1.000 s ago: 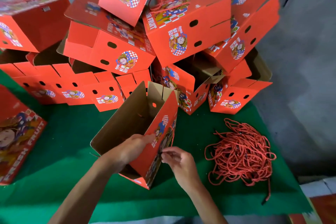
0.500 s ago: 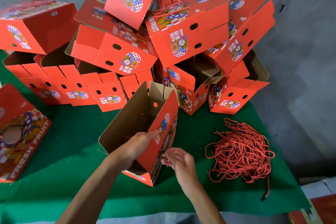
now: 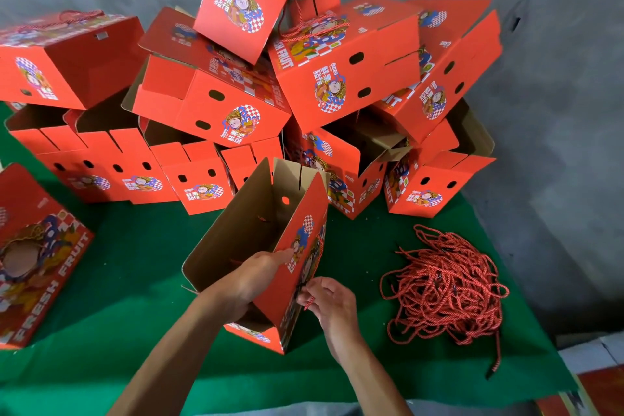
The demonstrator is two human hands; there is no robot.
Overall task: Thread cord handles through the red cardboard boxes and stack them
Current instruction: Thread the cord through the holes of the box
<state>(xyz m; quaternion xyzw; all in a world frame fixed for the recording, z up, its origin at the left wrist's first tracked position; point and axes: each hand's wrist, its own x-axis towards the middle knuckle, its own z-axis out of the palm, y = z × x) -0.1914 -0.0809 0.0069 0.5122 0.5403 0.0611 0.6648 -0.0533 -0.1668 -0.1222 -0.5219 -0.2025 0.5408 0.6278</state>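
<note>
An open red cardboard box (image 3: 256, 233) lies tilted on the green mat, its brown inside facing me. My left hand (image 3: 250, 277) grips its right wall at the rim, thumb outside on the red face. My right hand (image 3: 329, 302) is beside the box's outer printed side and pinches the end of a red cord (image 3: 317, 257) that runs up along that side. A loose tangle of red cords (image 3: 445, 287) lies on the mat to the right.
Several red boxes are heaped against the grey wall behind, among them one (image 3: 341, 74) with a cord handle on top. Another printed box (image 3: 37, 257) lies flat at the left. The green mat (image 3: 128, 263) ends near the right, beside more cardboard (image 3: 587, 388).
The box and both hands sit slightly lower and nearer in view. My right hand has shifted down along the box's outer side with the cord end.
</note>
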